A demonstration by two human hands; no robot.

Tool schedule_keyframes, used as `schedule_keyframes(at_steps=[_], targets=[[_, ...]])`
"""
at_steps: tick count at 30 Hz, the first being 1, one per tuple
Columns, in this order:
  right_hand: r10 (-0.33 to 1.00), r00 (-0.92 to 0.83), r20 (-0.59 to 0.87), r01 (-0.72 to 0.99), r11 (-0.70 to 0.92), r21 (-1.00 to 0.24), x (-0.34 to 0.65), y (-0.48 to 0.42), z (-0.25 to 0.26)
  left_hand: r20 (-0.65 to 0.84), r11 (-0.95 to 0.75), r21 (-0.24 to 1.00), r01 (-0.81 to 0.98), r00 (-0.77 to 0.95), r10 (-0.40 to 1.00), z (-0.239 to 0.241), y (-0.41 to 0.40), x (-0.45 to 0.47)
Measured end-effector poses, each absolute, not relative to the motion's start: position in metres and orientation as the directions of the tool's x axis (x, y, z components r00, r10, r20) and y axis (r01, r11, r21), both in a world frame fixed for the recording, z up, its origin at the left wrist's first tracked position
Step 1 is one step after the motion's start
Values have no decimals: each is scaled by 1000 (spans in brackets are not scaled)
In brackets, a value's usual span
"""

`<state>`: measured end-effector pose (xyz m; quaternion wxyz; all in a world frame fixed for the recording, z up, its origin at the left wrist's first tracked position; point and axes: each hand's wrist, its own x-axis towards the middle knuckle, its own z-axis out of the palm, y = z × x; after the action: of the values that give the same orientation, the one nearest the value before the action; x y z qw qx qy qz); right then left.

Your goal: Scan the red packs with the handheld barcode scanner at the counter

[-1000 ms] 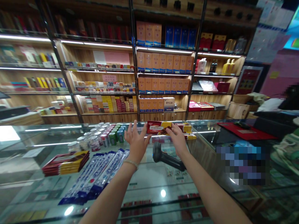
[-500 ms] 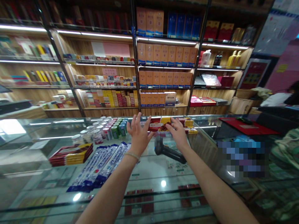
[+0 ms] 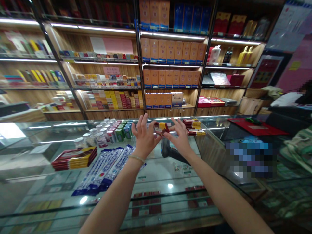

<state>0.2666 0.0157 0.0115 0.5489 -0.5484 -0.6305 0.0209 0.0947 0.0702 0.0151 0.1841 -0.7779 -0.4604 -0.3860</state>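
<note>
A red and yellow chocolate bar packet [image 3: 162, 127] is held up above the counter between my two hands. My left hand [image 3: 144, 136] pinches its left end with thumb and forefinger, the other fingers raised and spread. On the right end, the thumb and fingertips of my right hand [image 3: 179, 136] close on the packet. Just below lies a black handheld barcode scanner [image 3: 166, 149], its handle partly covered by my right wrist. Behind my right hand sits a stack of similar bars [image 3: 192, 124]. Blue and white wrapped sticks [image 3: 107, 169] fan out left of my left forearm.
Another stack of red and yellow bars [image 3: 75, 158] lies at the left of the glass counter [image 3: 156, 177]. Small jars and tubs [image 3: 102, 139] stand in rows behind it. Rightward are a red mat [image 3: 255, 126] and a person's sleeve [image 3: 298, 149]. Stocked shelves [image 3: 170, 66] line the back wall.
The packet has come away from the bars at the back and turned, now appearing shorter between my hands. My left thumb and forefinger have closed on it, and my right hand has shifted slightly left.
</note>
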Motion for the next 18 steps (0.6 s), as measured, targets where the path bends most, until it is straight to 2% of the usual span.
schedule_keyframes(at_steps=[4,8,13,15,18], targets=[[712,44,701,661,505,-555,262,6,12,850,-556,77,828,237,471,10,75,94],[705,-48,708,656,556,-510,266,6,12,846,-563,107,819,223,485,11,75,93],[716,141,684,671,439,-597,288,24,11,828,-599,160,784,224,514,12,74,92],[753,217,621,672,347,-655,297,32,8,828,-639,141,756,264,495,11,74,91],[839,226,494,657,243,-713,305,40,4,812,-683,98,724,339,476,9,74,92]])
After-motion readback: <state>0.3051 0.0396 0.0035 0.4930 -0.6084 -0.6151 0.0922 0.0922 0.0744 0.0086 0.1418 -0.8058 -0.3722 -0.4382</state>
